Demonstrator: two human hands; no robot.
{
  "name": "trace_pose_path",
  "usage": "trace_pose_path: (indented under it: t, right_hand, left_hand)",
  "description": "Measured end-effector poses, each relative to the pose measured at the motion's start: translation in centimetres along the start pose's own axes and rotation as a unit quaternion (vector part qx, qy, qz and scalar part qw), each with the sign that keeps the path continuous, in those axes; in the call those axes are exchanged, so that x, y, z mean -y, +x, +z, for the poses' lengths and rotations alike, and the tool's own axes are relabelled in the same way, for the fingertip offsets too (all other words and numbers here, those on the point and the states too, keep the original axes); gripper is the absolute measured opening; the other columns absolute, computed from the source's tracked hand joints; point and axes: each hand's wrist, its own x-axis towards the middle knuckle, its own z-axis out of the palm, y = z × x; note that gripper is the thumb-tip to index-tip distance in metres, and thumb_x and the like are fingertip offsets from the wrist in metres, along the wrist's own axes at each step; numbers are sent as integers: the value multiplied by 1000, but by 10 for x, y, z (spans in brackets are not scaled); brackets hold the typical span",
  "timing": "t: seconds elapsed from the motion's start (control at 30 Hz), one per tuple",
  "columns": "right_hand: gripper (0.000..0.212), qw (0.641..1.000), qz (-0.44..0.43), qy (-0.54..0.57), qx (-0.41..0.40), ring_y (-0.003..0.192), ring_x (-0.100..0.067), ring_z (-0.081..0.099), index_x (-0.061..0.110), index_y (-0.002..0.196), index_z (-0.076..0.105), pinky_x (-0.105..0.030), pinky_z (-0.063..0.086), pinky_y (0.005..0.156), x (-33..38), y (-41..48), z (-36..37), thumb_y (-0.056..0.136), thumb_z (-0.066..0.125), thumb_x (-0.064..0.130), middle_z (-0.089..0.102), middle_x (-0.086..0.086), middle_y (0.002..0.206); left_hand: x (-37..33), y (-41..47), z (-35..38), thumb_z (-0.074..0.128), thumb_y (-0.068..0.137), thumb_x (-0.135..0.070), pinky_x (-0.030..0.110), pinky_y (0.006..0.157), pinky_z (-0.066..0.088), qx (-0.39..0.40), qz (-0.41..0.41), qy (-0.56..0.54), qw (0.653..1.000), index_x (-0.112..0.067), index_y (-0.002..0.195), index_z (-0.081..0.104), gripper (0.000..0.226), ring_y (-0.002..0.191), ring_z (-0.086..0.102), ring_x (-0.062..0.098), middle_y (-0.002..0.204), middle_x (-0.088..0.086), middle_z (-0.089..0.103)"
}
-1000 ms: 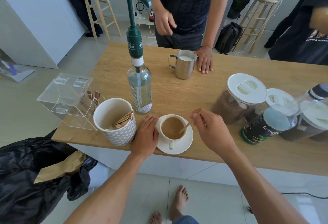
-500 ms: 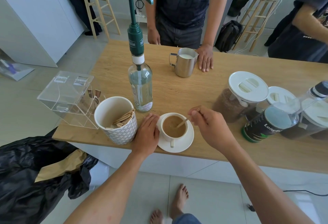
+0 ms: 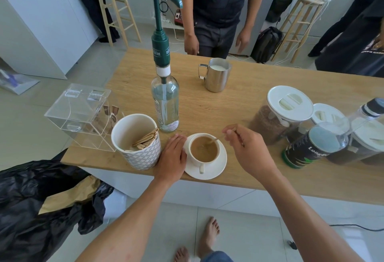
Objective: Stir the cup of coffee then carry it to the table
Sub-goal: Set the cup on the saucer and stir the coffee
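A white cup of milky coffee [image 3: 204,149] stands on a white saucer [image 3: 220,166] near the front edge of the wooden counter [image 3: 228,108], its handle pointing toward me. My right hand [image 3: 247,149] pinches a thin wooden stir stick [image 3: 215,140] whose tip dips into the coffee. My left hand [image 3: 173,156] rests flat on the counter, fingers against the saucer's left rim, holding nothing.
A patterned white pot of wooden sticks [image 3: 136,142] stands left of my left hand, with a clear acrylic box [image 3: 81,114] beyond it. A pump bottle [image 3: 165,103], a steel milk jug [image 3: 215,76], lidded jars [image 3: 284,114] and a dark tin [image 3: 305,149] surround the cup. A person [image 3: 217,10] stands across the counter.
The stir stick's tip has moved around inside the cup. The person opposite has lifted their hand off the counter beside the milk jug and stepped back. The saucer and my left hand stay put.
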Motion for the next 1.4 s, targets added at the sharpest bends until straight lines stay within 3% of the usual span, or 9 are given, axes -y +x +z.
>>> trace_pose_path:
  t: [0.13,0.3,0.43,0.53,0.7,0.8,0.87,1.0,1.4]
  right_hand:
    - [24,999,14,-2,41,66,-21,64,32,83,63,-43,54,61,1,-3,3,99,48,22,70,11,81]
    - [19,999,-24,-26,6,82,-6,64,21,99,69,-24,49,69,2,-2,1,100,50,22,65,21,86]
    - [23,999,-3,-10,43,70,-13,65,34,84,63,-40,54,64,2,-6,2,99,49,23,69,17,83]
    - [21,1000,-9,-26,-6,70,-8,63,24,88,66,-38,53,65,0,-4,-2,99,49,21,65,23,78]
    - [21,998,5,2,58,69,-24,66,20,91,69,-44,55,64,2,-6,0,100,49,22,69,23,79]
    - [21,999,15,-28,1,60,-8,60,26,87,64,-29,49,55,-3,-3,-3,99,46,22,66,13,75]
    - [20,1000,13,-24,-8,70,-1,61,24,93,65,-17,47,59,-2,-2,-4,100,47,22,65,19,79]
    - [21,999,15,-11,51,69,-7,64,29,89,64,-27,51,62,0,-5,2,100,48,22,69,17,83]
    - [22,999,33,-9,-18,63,1,59,25,87,64,-12,43,53,-5,-2,0,100,46,20,64,20,77]
  left_hand:
    - [-3,0,-2,41,103,-14,30,120,20,-1,2,-4,1000,-10,142,48,40,145,30,18,148,3,47]
    - [-3,0,-2,40,103,-14,33,120,21,0,-1,-4,1000,-10,142,48,40,145,29,18,148,3,47]
    - [-4,0,-2,40,103,-14,32,120,22,-1,-1,-5,1000,-10,142,48,40,145,30,18,147,3,48]
    - [-3,-1,-2,40,103,-15,34,120,22,0,-1,-6,1000,-11,142,48,40,145,29,17,147,2,48]
    - [-3,-1,-3,40,103,-15,35,120,23,3,-1,-5,1000,-11,142,48,40,145,29,18,148,2,48]
    - [-4,-1,-3,40,103,-14,34,120,22,-2,-1,-7,1000,-11,142,48,40,145,30,17,147,3,48]
    - [-4,-1,-2,41,102,-13,33,120,22,-3,0,-8,1000,-10,142,49,40,144,30,18,147,3,48]
    - [-3,0,-2,41,102,-13,33,120,22,-1,0,-8,1000,-10,142,48,40,145,30,18,148,3,48]
    - [-2,0,-1,41,102,-13,26,119,19,-6,5,2,1000,-11,141,49,39,144,30,16,146,2,49]
